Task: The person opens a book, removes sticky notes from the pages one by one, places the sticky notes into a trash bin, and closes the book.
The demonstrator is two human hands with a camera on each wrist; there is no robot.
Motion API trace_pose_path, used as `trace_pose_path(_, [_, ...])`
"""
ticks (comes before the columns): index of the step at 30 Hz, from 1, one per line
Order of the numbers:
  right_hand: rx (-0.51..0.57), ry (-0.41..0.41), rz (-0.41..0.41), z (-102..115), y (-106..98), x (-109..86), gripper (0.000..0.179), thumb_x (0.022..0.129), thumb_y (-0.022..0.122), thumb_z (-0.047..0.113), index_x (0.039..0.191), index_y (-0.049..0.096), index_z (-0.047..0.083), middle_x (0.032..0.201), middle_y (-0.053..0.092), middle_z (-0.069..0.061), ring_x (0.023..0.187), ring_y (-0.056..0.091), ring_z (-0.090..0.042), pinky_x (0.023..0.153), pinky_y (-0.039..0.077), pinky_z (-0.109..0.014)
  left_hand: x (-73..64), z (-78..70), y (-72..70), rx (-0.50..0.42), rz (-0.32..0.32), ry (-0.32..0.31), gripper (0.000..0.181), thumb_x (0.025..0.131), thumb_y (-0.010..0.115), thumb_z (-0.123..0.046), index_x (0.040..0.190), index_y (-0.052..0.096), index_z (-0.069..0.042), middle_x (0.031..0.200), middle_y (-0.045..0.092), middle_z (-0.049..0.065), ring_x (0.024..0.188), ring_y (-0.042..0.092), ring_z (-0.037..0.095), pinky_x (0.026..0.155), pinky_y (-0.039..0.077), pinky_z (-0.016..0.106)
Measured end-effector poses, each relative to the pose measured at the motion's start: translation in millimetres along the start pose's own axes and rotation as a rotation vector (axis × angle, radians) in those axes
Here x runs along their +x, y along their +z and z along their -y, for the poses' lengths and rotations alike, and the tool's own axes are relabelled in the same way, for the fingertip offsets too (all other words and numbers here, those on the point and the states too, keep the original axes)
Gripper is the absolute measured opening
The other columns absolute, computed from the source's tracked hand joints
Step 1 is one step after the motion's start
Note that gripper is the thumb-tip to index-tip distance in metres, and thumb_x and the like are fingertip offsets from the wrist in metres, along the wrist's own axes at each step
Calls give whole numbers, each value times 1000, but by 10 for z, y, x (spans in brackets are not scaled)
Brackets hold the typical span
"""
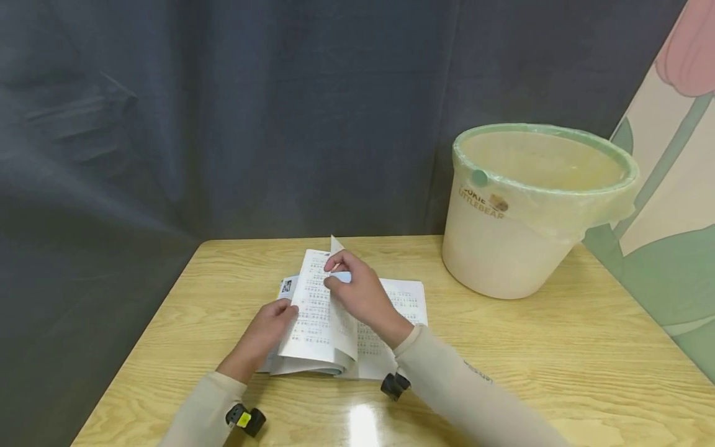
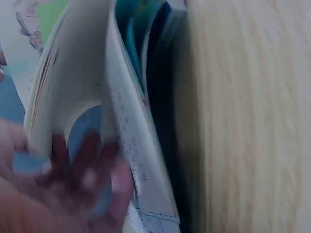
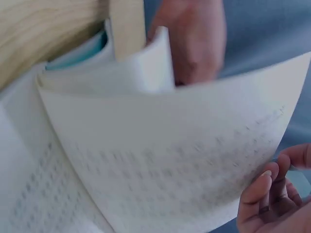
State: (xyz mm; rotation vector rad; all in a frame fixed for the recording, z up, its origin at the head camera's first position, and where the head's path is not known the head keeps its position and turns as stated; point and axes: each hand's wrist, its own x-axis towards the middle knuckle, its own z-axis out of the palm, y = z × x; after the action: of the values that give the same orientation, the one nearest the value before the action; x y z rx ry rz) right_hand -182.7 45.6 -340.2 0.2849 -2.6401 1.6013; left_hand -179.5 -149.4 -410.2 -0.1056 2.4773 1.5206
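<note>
A book with printed text lies spread on the table, its left pages lifted and curving. My left hand holds the left side of the book, thumb on top of the page. In the left wrist view, its fingers are curled beneath the bowed pages. At the top of the book, my right hand pinches the edge of a raised page between thumb and fingers. That page stands up from the spine in the right wrist view and partly covers the left hand.
A white bucket with a green rim and a thin plastic liner stands at the back right of the wooden table. Behind the table hangs a dark curtain. A wall with a flower pattern is on the right.
</note>
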Motion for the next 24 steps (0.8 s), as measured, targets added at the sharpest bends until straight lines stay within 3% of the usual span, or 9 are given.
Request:
trace_pose_path(3, [-5, -4, -8, -4, -155, -41, 10, 91, 60, 17, 98, 66, 22, 107, 65, 2, 103, 57, -21, 82, 48, -36, 15, 24, 13, 188, -102, -24, 28, 102, 40, -26, 101, 55, -2, 92, 56, 12, 81, 51, 23, 64, 37, 28])
trace_pose_path(5, [-29, -15, 5, -30, -261, -75, 13, 93, 59, 17, 96, 70, 22, 110, 68, 5, 104, 58, -18, 81, 47, -34, 32, 54, 29, 315, -132, -27, 33, 102, 38, -26, 111, 54, 1, 98, 59, 16, 82, 54, 25, 60, 39, 28])
trace_pose_path(8, [-134, -58, 33, -100, -422, -115, 21, 94, 57, 16, 92, 76, 24, 110, 73, 7, 92, 60, -14, 78, 46, -31, 52, 86, 70, 472, -151, -29, 36, 101, 37, -29, 113, 52, 2, 93, 61, 17, 76, 55, 26, 56, 39, 31])
trace_pose_path(11, [-292, -106, 58, -177, -587, -150, 24, 93, 57, 15, 91, 79, 23, 105, 76, 5, 72, 54, -13, 68, 44, -29, 70, 90, 127, 633, -160, 9, 38, 101, 37, -32, 110, 52, 2, 89, 58, 14, 76, 53, 26, 62, 42, 38])
trace_pose_path(13, [-401, -127, 61, -227, -688, -178, 22, 92, 58, 16, 92, 80, 21, 101, 76, 4, 68, 52, -11, 65, 43, -27, 70, 79, 174, 734, -162, 46, 42, 101, 36, -34, 111, 52, 3, 93, 58, 15, 82, 55, 30, 70, 45, 47])
trace_pose_path(16, [-524, -117, 60, -305, -820, -235, 20, 91, 59, 19, 90, 79, 19, 85, 74, 3, 58, 47, -11, 59, 41, -26, 55, 71, 253, 864, -135, 107, 44, 101, 37, -31, 127, 46, 4, 112, 55, 19, 104, 54, 40, 81, 46, 63])
trace_pose_path(19, [-600, -100, 56, -402, -918, -278, 18, 89, 60, 17, 86, 78, 16, 77, 70, 3, 58, 48, -10, 57, 40, -25, 38, 71, 318, 952, -123, 254, 48, 99, 42, -19, 146, 38, -7, 142, 46, 21, 136, 38, 49, 89, 40, 79])
trace_pose_path(22, [-642, -73, 72, -504, -979, -317, 18, 88, 59, 15, 84, 77, 14, 78, 69, 2, 57, 47, -11, 55, 38, -26, 36, 69, 355, 1051, -133, 518, 65, 99, 42, -2, 155, 33, -32, 162, 29, 15, 151, 13, 48, 96, 28, 86])
trace_pose_path(24, [-672, -67, 91, -575, -1004, -345, 18, 87, 59, 14, 83, 76, 13, 76, 67, 2, 57, 46, -11, 56, 38, -25, 43, 62, 357, 1116, -153, 688, 75, 96, 45, 8, 152, 37, -42, 165, 26, 10, 154, 9, 43, 103, 25, 82])
